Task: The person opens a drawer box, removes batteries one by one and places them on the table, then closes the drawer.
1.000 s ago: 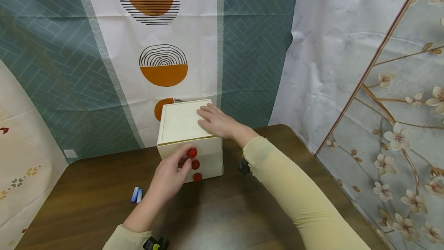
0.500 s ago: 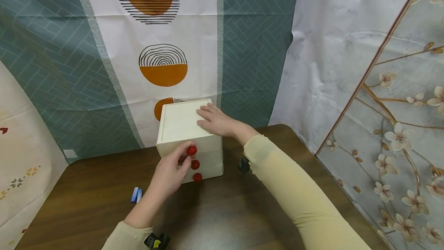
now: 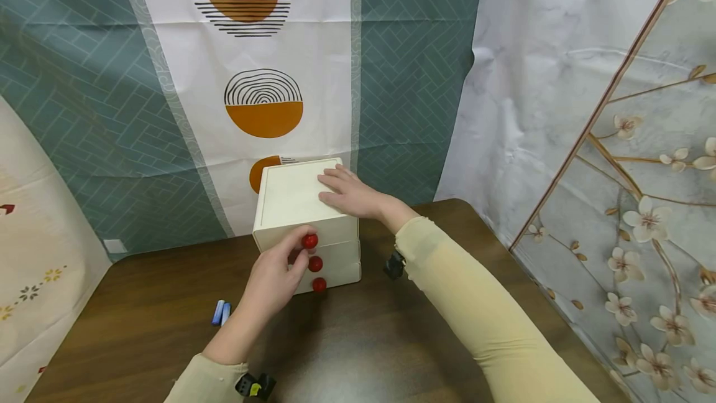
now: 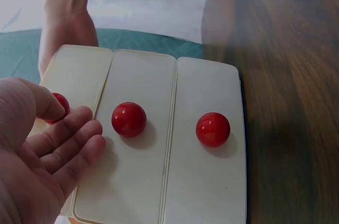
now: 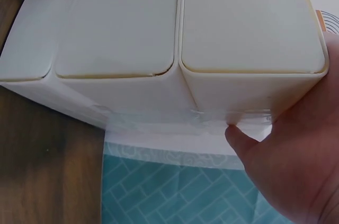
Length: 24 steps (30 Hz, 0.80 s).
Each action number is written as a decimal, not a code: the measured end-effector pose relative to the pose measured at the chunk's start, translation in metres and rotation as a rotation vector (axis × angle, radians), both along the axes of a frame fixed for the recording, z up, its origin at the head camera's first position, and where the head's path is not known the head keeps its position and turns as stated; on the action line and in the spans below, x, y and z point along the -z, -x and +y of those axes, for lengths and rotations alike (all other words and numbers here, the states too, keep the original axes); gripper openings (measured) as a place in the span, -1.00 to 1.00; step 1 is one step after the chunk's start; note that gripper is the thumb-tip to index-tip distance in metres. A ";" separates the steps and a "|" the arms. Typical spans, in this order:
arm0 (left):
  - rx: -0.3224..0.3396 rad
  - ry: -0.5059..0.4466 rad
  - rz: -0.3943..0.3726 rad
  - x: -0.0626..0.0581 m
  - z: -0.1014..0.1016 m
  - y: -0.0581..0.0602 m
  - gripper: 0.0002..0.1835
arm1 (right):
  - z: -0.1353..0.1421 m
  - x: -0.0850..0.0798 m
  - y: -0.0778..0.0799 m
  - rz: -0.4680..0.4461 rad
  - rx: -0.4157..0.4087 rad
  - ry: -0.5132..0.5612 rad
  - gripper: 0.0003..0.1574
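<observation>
A small cream three-drawer cabinet (image 3: 293, 194) stands at the back of the table, each drawer front bearing one round red knob. My left hand (image 3: 274, 275) pinches the top knob (image 3: 310, 241) between thumb and index finger; in the left wrist view the other fingers lie beside that knob, near the middle knob (image 4: 128, 119). The bottom knob (image 4: 213, 129) is untouched. My right hand (image 3: 352, 194) rests on the cabinet's top, fingers extended, its thumb (image 5: 241, 140) showing in the right wrist view. All the drawer fronts look pushed in.
Two small blue-and-white cylinders (image 3: 221, 313) lie on the brown wooden table (image 3: 140, 310), left of the left forearm. A patterned cloth (image 3: 416, 79) hangs close behind the cabinet, and a floral one (image 3: 626, 235) is to the right.
The top drawer's front has moved slightly back with its knob, and the thin line under the cabinet's top edge has narrowed. The left hand moved with it; the right hand stays in place.
</observation>
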<state>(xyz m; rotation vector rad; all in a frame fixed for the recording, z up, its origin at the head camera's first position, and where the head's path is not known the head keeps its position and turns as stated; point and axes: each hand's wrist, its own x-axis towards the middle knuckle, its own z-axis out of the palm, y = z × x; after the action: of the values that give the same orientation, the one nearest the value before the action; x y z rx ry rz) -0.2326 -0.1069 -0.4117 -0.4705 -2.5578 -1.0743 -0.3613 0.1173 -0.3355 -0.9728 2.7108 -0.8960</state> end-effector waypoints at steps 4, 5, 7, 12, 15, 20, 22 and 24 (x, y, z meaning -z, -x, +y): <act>0.002 0.003 -0.015 0.000 0.001 0.000 -0.52 | 0.001 0.001 -0.001 -0.024 0.003 0.039 -0.15; 0.002 0.004 -0.016 -0.001 0.000 0.000 -0.51 | 0.001 0.000 -0.001 -0.030 0.003 0.053 -0.14; 0.001 0.006 -0.019 -0.001 0.000 0.000 -0.50 | 0.001 0.001 -0.001 -0.043 0.002 0.079 -0.14; -0.004 0.006 -0.011 -0.001 -0.001 0.002 -0.50 | 0.001 0.002 0.002 -0.064 0.007 0.112 -0.14; -0.001 0.003 -0.011 0.000 -0.002 0.003 -0.51 | -0.001 0.000 0.003 -0.070 0.022 0.123 -0.15; 0.015 0.002 -0.020 0.000 -0.002 0.003 -0.50 | -0.009 -0.003 0.000 -0.047 0.070 0.119 -0.19; 0.019 0.008 -0.016 0.000 -0.002 0.002 -0.49 | -0.013 -0.004 -0.002 -0.013 0.090 0.087 -0.21; 0.021 0.013 -0.007 0.000 -0.002 -0.001 -0.46 | -0.015 -0.004 -0.003 0.020 0.107 0.047 -0.22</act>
<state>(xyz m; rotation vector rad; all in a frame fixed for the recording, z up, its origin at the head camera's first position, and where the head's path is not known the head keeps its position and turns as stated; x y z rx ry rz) -0.2320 -0.1090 -0.4118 -0.4990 -2.5734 -1.0686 -0.3584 0.1025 -0.3318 -0.8568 2.7935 -0.9775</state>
